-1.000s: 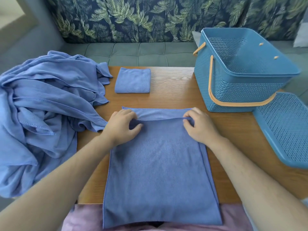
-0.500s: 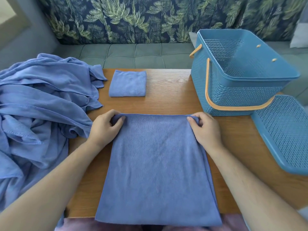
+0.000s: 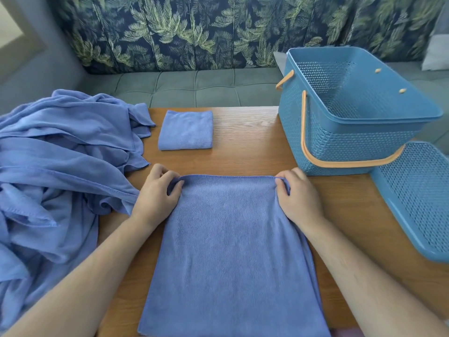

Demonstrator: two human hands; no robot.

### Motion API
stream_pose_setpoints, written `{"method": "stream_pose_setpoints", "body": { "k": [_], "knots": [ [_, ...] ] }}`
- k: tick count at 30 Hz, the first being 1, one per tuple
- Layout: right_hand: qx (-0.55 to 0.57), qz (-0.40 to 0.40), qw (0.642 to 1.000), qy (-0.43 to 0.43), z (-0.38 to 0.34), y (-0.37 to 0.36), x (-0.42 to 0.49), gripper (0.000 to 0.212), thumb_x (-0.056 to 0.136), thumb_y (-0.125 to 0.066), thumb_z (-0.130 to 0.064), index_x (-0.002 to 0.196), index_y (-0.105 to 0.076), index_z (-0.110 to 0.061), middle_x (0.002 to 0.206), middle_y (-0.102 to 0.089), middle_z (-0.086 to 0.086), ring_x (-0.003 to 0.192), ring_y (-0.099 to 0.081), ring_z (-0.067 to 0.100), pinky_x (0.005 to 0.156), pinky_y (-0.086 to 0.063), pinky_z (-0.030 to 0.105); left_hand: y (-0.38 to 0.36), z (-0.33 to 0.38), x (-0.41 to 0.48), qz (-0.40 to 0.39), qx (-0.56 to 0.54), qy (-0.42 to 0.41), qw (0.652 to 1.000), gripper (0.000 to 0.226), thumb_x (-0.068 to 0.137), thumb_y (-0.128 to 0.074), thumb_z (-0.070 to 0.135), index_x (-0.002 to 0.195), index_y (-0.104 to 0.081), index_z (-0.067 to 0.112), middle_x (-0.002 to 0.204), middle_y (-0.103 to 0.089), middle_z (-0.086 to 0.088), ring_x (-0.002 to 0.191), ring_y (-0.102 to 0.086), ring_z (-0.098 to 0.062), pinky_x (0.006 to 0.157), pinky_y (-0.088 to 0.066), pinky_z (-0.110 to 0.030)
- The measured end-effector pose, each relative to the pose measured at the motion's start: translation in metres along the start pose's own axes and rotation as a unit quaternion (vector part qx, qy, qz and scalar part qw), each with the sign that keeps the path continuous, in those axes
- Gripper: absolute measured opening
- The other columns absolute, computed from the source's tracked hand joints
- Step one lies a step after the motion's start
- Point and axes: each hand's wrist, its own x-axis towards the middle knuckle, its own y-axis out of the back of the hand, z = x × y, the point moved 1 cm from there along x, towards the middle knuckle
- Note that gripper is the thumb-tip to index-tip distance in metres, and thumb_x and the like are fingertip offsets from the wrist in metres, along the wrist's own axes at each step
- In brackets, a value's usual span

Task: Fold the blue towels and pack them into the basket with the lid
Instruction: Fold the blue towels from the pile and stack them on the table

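Note:
A blue towel lies flat in front of me on the wooden table, folded into a long rectangle. My left hand pinches its far left corner and my right hand pinches its far right corner. A small folded blue towel rests further back on the table. A heap of unfolded blue towels covers the left side. The open blue basket with an orange handle stands at the right, nothing visible inside. Its perforated lid lies beside it, near the right edge.
A grey-green bench seat with a leaf-patterned backrest runs behind the table. Bare wood shows between the folded towel and the basket.
The far edge of the towel, folded over a second ago, is now flattened and squared. My hands slid outward to its two far corners and grip them. The view shifted slightly.

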Motion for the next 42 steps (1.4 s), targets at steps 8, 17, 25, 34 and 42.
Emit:
{"method": "stream_pose_setpoints", "body": {
  "k": [8, 17, 25, 34, 42],
  "knots": [
    [0.018, 0.024, 0.997, 0.071, 0.0, 0.003, 0.002, 0.012, 0.101, -0.048, -0.016, 0.103, -0.06, -0.015, 0.101, -0.062, 0.002, 0.095, -0.056, 0.025, 0.088, -0.042, 0.036, 0.006, 0.003, 0.001, 0.004, -0.022, -0.03, 0.999, 0.008, 0.095, -0.057, 0.019, 0.102, -0.061, 0.017, 0.095, -0.063, 0.001, 0.086, -0.056, -0.022, 0.078, -0.045, -0.033],
    [0.182, 0.029, 0.981, -0.057, -0.011, 0.03, -0.01, 0.004, 0.093, -0.071, -0.017, 0.094, -0.071, -0.013, 0.093, -0.071, -0.009, 0.088, -0.064, 0.006, 0.083, -0.05, 0.025, 0.047, 0.02, 0.004, 0.01, -0.191, 0.113, 0.975, 0.006, 0.088, -0.076, 0.022, 0.085, -0.07, 0.024, 0.084, -0.069, 0.007, 0.078, -0.061, -0.009, 0.068, -0.047, -0.016],
    [0.225, 0.032, 0.973, -0.05, -0.058, 0.103, 0.019, 0.005, 0.093, -0.072, -0.024, 0.088, -0.075, -0.025, 0.085, -0.074, -0.008, 0.08, -0.066, 0.013, 0.075, -0.049, 0.027, 0.122, 0.055, 0.021, 0.039, -0.253, 0.12, 0.959, 0.008, 0.087, -0.077, 0.027, 0.084, -0.074, 0.02, 0.086, -0.075, -0.001, 0.08, -0.067, -0.013, 0.073, -0.053, -0.025],
    [0.218, 0.065, 0.974, 0.009, -0.127, 0.191, 0.086, 0.022, 0.091, -0.073, -0.013, 0.111, -0.071, -0.024, 0.092, -0.067, -0.014, 0.089, -0.064, 0.007, 0.086, -0.048, 0.024, 0.217, 0.102, 0.077, 0.114, -0.237, 0.035, 0.964, 0.014, 0.086, -0.078, 0.017, 0.097, -0.074, 0.024, 0.081, -0.067, 0.005, 0.067, -0.055, -0.004, 0.067, -0.045, -0.012],
    [0.194, 0.023, 0.978, 0.072, -0.16, 0.25, 0.075, 0.01, 0.095, -0.069, -0.016, 0.092, -0.072, -0.024, 0.091, -0.075, 0.0, 0.083, -0.064, 0.015, 0.082, -0.048, 0.031, 0.27, 0.112, 0.072, 0.103, -0.189, 0.012, 0.976, 0.01, 0.089, -0.074, 0.025, 0.083, -0.07, 0.018, 0.061, -0.057, 0.007, 0.054, -0.042, -0.006, 0.055, -0.036, -0.023]
  ]
}}
